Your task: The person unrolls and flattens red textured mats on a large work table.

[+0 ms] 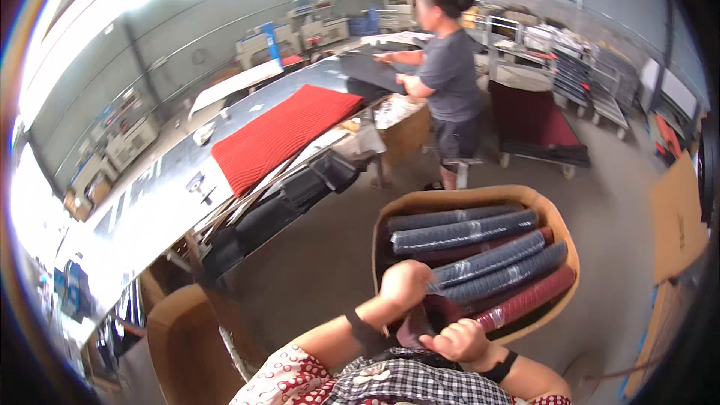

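Note:
A cardboard box (386, 214) in front of me holds several rolled mats wrapped in clear film. Among them are a dark blue roll (465, 232) and a maroon roll (529, 300). At the box's near left edge, a dark maroon piece (417, 328), seemingly a rolled mat seen on end, lies between my hands and my body. My right hand (459, 340) is closed on its edge. Just above it, my left hand (406, 285) has its fingers curled together near the ends of the rolls; what they hold is too blurred to make out.
A long worktable (161, 180) runs along the left, bearing a red ribbed mat (289, 131). Beyond the box a person (450, 67) handles a dark sheet (367, 71) at the table. Another cardboard box (176, 330) stands at my left. A low cart with maroon mats (536, 124) stands behind.

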A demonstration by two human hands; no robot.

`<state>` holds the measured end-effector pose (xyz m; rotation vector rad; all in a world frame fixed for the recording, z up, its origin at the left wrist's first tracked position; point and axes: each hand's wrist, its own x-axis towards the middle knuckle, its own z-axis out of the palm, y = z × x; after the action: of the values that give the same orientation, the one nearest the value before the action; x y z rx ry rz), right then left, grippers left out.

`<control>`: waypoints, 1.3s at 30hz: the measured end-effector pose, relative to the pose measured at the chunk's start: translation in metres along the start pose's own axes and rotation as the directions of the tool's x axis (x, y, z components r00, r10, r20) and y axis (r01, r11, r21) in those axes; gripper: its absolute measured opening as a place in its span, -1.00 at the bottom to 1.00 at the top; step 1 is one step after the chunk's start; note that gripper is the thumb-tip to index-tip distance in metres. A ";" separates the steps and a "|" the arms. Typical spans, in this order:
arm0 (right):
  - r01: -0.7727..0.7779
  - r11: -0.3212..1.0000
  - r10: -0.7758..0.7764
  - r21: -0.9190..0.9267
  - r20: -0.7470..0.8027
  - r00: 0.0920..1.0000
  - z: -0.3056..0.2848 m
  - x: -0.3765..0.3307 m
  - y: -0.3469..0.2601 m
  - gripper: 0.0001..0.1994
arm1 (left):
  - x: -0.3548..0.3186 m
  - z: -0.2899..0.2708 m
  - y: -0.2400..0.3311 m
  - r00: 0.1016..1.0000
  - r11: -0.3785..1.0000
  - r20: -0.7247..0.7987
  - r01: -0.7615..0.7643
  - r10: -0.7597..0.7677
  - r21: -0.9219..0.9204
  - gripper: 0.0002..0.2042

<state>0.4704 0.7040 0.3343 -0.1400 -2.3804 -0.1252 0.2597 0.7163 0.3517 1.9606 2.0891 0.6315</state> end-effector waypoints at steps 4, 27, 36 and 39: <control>-0.201 0.978 0.205 -0.057 0.071 0.976 0.002 -0.008 0.026 -0.50 | -0.001 -0.029 -0.009 0.994 0.994 -0.094 0.043 -0.052 -0.105 -0.83; -0.049 0.988 0.037 0.144 0.080 0.996 0.051 -0.015 0.030 -0.80 | -0.096 -0.027 -0.017 0.957 0.709 -0.237 -0.282 0.165 -0.647 -0.71; -0.204 0.951 0.131 0.233 0.296 0.946 0.051 -0.130 0.028 -0.86 | -0.097 -0.009 -0.003 0.930 0.925 -0.044 -0.368 0.366 -0.091 -0.43; -0.278 0.952 0.144 0.133 0.606 0.782 0.054 -0.206 0.040 -0.88 | -0.095 -0.012 -0.002 0.900 0.899 -0.037 -0.436 0.435 -0.049 -0.54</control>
<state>0.5879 0.7376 0.1557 -0.3933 -2.9588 0.3388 0.2620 0.6206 0.3485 2.4183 1.6221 0.7853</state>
